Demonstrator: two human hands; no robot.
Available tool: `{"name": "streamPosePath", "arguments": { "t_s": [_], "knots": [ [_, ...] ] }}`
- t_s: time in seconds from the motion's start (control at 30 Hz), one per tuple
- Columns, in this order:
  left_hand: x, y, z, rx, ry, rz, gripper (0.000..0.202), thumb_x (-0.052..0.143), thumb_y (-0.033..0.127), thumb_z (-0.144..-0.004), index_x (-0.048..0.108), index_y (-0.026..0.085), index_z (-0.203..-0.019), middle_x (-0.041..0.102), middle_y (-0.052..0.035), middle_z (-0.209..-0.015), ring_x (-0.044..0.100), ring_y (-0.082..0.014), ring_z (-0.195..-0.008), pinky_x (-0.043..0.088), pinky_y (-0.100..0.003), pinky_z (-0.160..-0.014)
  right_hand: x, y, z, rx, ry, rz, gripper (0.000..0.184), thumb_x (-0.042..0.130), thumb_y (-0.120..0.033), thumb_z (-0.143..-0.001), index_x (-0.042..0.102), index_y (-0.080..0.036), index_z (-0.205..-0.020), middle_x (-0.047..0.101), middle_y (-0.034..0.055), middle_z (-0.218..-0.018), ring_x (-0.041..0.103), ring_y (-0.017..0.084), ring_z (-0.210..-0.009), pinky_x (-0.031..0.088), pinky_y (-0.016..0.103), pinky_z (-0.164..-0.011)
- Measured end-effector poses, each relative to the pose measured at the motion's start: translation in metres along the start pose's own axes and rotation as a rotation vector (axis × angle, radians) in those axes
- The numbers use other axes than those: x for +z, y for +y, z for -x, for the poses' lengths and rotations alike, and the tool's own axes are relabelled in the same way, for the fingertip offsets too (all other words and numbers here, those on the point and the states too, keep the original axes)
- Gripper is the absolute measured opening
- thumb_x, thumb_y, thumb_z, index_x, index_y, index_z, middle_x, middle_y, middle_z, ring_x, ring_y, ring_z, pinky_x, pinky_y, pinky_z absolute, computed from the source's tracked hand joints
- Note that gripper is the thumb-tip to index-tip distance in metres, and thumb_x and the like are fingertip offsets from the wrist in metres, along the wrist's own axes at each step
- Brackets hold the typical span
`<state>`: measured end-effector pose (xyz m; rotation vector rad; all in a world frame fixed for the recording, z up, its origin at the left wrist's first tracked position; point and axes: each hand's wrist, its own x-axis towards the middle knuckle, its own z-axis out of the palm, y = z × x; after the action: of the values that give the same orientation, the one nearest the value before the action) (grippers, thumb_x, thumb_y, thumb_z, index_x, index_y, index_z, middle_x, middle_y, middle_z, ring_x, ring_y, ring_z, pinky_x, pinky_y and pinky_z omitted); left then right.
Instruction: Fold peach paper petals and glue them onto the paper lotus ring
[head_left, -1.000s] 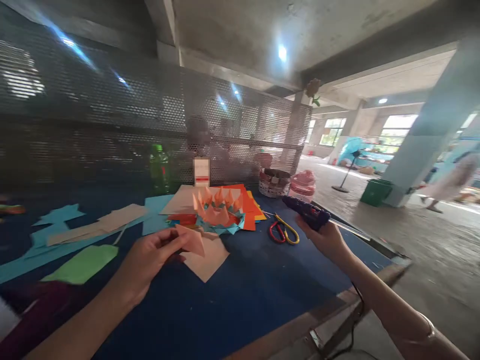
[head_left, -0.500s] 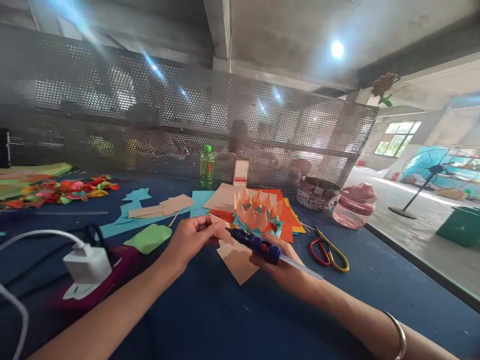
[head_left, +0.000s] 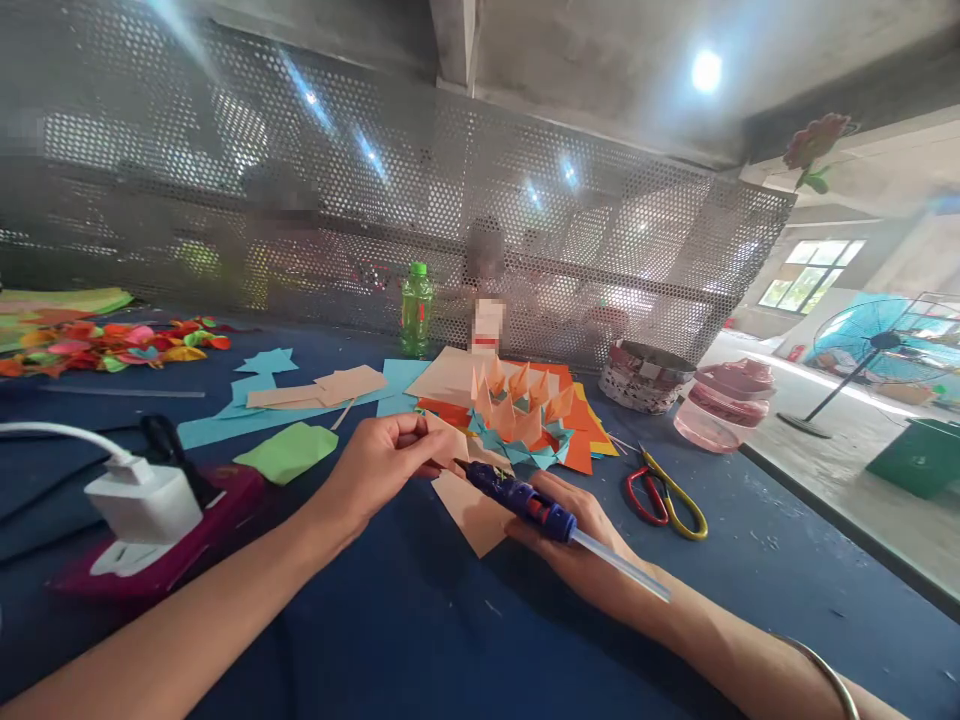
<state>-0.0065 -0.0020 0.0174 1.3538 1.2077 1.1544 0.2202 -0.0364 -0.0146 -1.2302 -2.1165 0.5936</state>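
My left hand (head_left: 394, 452) is closed, pinching a small piece of peach paper (head_left: 448, 440) between thumb and fingers. In my right hand (head_left: 574, 530) is a dark blue hot glue gun (head_left: 521, 500), with a clear glue stick (head_left: 621, 566) poking out of its back end. Its nozzle tip is at the pinched paper, close to my left thumb; whether they touch I cannot tell. Below the gun a sheet of peach paper (head_left: 474, 515) lies on the table. Just beyond my hands stands a folded-paper ring (head_left: 521, 410) with peach points and a light blue base.
Scissors (head_left: 667, 495) with red and yellow handles lie to the right, before a pink jug (head_left: 724, 405) and a round basket (head_left: 646, 378). A green bottle (head_left: 417, 312) stands at the back. On the left are a power strip (head_left: 225, 490), green paper (head_left: 289, 453) and colourful folded pieces (head_left: 112, 345).
The view has shifted a little. Both hands stay close together, and the glue gun is still held with its tip by the pinched paper.
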Motion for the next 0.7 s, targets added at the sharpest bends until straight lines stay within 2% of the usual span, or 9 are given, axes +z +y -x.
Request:
{"name": "streamPosePath", "arguments": {
  "t_s": [0.3, 0.7],
  "knots": [
    [0.0004, -0.001, 0.0006, 0.009, -0.009, -0.008, 0.023, 0.072, 0.041, -0.066, 0.069, 0.018, -0.067, 0.072, -0.0022, -0.071, 0.07, -0.0216, -0.076, 0.056, -0.032, -0.073, -0.0003, -0.0036, 0.0012, 0.046, 0.015, 0.001, 0.032, 0.063, -0.037, -0.084, 0.041, -0.021, -0.067, 0.047, -0.004, -0.067, 0.043, 0.011, -0.059, 0.033, 0.024, -0.054],
    [-0.0014, -0.002, -0.001, 0.015, -0.009, 0.016, 0.022, 0.072, 0.039, -0.066, 0.07, 0.018, -0.069, 0.071, -0.0016, -0.07, 0.07, -0.0186, -0.071, 0.055, -0.029, -0.07, -0.0041, -0.007, 0.0005, 0.086, -0.036, -0.009, 0.031, 0.06, -0.038, -0.084, 0.042, -0.02, -0.068, 0.047, -0.0032, -0.07, 0.041, 0.011, -0.06, 0.034, 0.025, -0.058]
  ]
}}
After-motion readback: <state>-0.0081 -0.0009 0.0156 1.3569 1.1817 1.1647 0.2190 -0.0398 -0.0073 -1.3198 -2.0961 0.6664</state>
